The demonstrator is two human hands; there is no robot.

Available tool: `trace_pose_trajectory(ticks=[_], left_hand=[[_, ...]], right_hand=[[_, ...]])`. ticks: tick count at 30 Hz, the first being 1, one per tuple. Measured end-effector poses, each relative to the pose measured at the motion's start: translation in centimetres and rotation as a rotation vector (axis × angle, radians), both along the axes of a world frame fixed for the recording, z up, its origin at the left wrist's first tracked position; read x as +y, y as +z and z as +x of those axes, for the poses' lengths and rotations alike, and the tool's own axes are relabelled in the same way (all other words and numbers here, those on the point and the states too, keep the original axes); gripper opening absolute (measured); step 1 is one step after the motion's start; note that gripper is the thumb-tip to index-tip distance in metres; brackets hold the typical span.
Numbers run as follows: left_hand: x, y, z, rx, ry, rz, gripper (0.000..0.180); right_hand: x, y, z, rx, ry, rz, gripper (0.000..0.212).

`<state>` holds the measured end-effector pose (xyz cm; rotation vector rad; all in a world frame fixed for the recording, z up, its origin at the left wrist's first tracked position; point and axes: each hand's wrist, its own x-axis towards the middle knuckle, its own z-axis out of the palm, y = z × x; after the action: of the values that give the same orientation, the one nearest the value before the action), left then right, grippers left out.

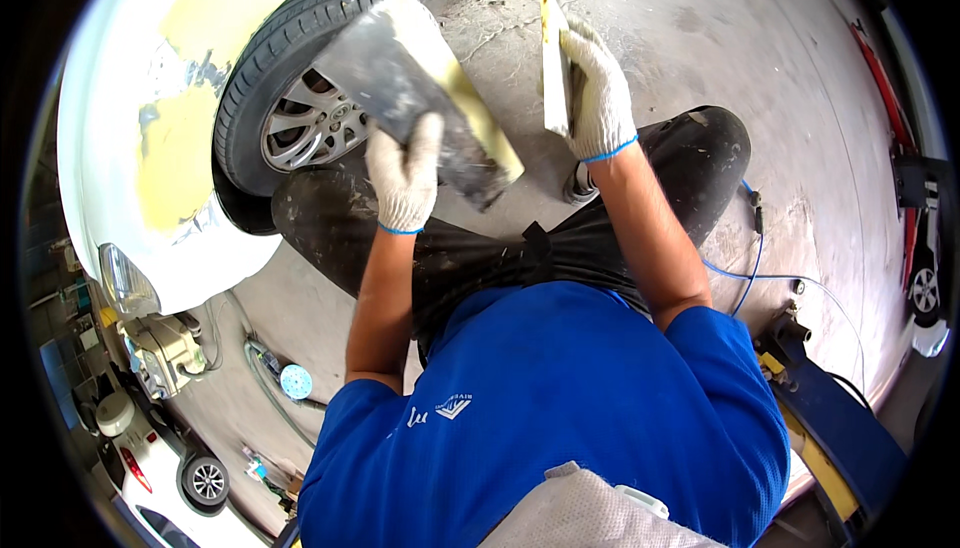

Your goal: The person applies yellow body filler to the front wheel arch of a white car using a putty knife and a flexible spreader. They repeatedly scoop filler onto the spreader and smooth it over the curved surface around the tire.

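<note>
My left hand (pixel 404 176), in a whitish knit glove, grips a dark grey rectangular putty board (pixel 385 73) with the thumb on its smeared face. Pale yellow body filler (pixel 445 66) coats the board along its right edge; the board is slightly blurred. To its right, my gloved right hand (pixel 603 98) is closed round a thin, whitish flat spreader (pixel 553 63), which is seen nearly edge-on with small yellow smears. The two tools are apart. Beyond the board, at the left, is a white car fender (pixel 110 138) with yellow filler patches (pixel 180 163) round the wheel arch.
The car's wheel (pixel 255 98) stands close to my left knee. A sander with a round blue pad (pixel 296 381) and a hose lies at the lower left. On the right a blue air hose (pixel 755 276) crosses the concrete floor near a blue and yellow metal beam (pixel 840 428).
</note>
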<state>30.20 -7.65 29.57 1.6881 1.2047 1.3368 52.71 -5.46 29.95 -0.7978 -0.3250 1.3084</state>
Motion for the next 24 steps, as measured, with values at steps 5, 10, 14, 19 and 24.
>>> trace_pose_trajectory(ticks=[5,10,14,19,24], left_hand=[[-0.3,-0.9,-1.3,0.066,-0.108,-0.211,0.019],[0.1,0.1,-3.6,-0.119,-0.054,-0.144,0.024],[0.9,1.2,-4.3,-0.083,-0.060,-0.120,0.029],[0.8,1.1,-2.5,0.009,-0.071,-0.093,0.018],[-0.3,0.0,-0.6,0.201,-0.250,-0.123,0.015]], right_hand=[[-2.3,-3.7,0.6,-0.036,-0.027,-0.123,0.040],[-5.3,-6.0,2.1,-0.337,0.175,-0.289,0.045],[-6.1,-8.4,2.9,-0.330,0.407,-0.363,0.043],[-3.2,-4.0,-0.1,-0.309,0.465,-0.279,0.041],[1.9,4.7,0.8,-0.341,0.204,0.081,0.042]])
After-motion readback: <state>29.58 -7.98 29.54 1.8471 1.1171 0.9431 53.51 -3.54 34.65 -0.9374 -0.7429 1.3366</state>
